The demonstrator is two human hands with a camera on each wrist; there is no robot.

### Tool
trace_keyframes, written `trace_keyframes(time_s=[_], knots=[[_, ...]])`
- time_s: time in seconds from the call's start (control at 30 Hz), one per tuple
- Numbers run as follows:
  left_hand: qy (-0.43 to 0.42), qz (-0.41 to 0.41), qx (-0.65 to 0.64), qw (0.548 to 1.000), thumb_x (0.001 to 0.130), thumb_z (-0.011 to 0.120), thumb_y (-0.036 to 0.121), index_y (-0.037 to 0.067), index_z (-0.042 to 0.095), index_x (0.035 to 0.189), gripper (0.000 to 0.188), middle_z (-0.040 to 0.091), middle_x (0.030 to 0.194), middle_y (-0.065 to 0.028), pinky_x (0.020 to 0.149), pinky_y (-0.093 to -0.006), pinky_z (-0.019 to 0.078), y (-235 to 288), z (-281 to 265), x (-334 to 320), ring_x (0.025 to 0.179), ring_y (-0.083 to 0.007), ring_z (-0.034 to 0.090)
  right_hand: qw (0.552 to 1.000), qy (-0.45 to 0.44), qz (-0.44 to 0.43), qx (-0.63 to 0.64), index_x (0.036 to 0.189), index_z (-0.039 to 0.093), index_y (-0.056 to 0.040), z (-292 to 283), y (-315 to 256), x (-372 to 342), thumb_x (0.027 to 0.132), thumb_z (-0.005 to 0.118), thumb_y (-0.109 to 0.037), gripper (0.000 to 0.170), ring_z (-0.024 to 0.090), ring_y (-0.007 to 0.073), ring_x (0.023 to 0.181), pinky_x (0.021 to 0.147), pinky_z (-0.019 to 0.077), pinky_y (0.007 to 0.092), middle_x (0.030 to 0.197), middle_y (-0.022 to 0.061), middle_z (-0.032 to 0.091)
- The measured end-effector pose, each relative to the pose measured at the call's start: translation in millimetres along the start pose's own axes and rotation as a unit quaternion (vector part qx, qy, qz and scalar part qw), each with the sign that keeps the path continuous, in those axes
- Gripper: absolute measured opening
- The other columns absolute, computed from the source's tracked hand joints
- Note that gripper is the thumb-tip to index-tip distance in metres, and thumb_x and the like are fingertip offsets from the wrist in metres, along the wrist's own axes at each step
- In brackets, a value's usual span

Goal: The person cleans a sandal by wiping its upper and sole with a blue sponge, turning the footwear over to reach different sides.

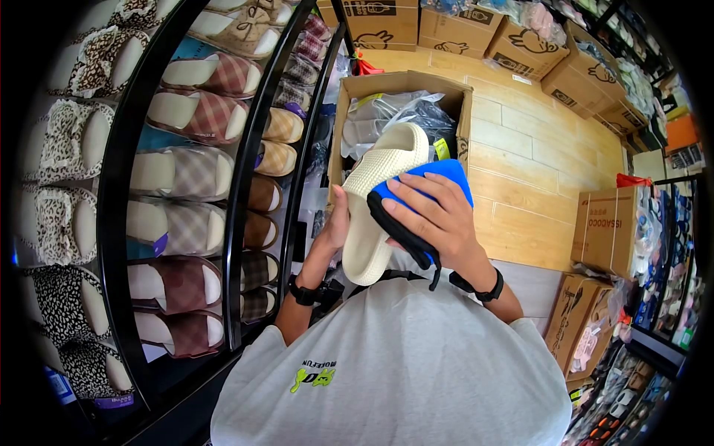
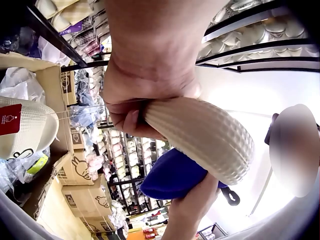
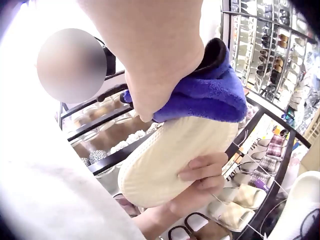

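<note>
My left hand (image 1: 336, 223) grips a cream slide slipper (image 1: 366, 253) with a bumpy woven texture, its fingers wrapped under the sole in the right wrist view. My right hand (image 1: 439, 215) holds a blue plush cloth (image 1: 457, 175) with black edging and a dangling strap, pressed against the slipper's side. The cloth covers part of the slipper. A second cream slipper (image 2: 25, 130), with a red tag (image 2: 10, 119) and a black printed drawing, hangs by a thin thread in the left wrist view.
An open cardboard box (image 1: 335, 141) of bagged slippers stands just ahead. Black-framed racks (image 1: 238, 163) of paired slippers line the left. More cardboard boxes (image 1: 520, 48) and shelves of goods stand at the back and right, around a wooden floor (image 1: 513, 201).
</note>
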State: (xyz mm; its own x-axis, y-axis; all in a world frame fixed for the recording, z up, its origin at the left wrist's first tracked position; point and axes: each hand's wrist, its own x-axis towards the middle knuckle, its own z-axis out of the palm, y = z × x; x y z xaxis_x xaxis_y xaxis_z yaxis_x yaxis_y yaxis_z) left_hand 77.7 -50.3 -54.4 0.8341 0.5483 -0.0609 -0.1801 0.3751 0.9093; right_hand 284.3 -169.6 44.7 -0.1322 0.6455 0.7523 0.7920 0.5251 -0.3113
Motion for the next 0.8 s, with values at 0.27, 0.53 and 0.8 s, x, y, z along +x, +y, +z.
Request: trace_keyframes(time_s=[0.27,0.53,0.8], knots=[[0.001,-0.015,-0.025,1.0,0.1,0.019,0.094,0.001,0.016,0.177,0.122,0.041,0.174,-0.0225,0.128,-0.0451,0.0427,-3,-3,-2,0.156,-0.0323,0.05,0.999,-0.007,0.033,0.001,0.139,0.076,-0.0106,-5,9,0,0.088,0.086,-0.031,0.056,0.071,0.0321,0.13,0.109,0.0555,0.0499,0.143,0.0089,0.074],[0.002,-0.025,-0.04,0.999,0.101,0.019,0.093,0.0,0.017,0.177,0.12,0.042,0.173,-0.0224,0.127,-0.0446,0.0438,-5,-2,-5,0.154,-0.0322,0.051,0.999,0.009,0.043,0.009,0.139,0.076,-0.011,-6,14,0,0.085,0.089,-0.03,0.059,0.071,0.0323,0.129,0.109,0.0551,0.0499,0.143,0.0086,0.074],[0.003,-0.02,-0.043,0.999,0.102,0.019,0.089,0.0,0.017,0.177,0.116,0.043,0.171,-0.0219,0.127,-0.0438,0.0435,-3,-1,-8,0.153,-0.0318,0.051,0.998,0.003,0.052,0.031,0.14,0.076,-0.0127,-3,12,-3,0.083,0.091,-0.032,0.062,0.071,0.0325,0.129,0.109,0.0549,0.0508,0.143,0.0075,0.075]])
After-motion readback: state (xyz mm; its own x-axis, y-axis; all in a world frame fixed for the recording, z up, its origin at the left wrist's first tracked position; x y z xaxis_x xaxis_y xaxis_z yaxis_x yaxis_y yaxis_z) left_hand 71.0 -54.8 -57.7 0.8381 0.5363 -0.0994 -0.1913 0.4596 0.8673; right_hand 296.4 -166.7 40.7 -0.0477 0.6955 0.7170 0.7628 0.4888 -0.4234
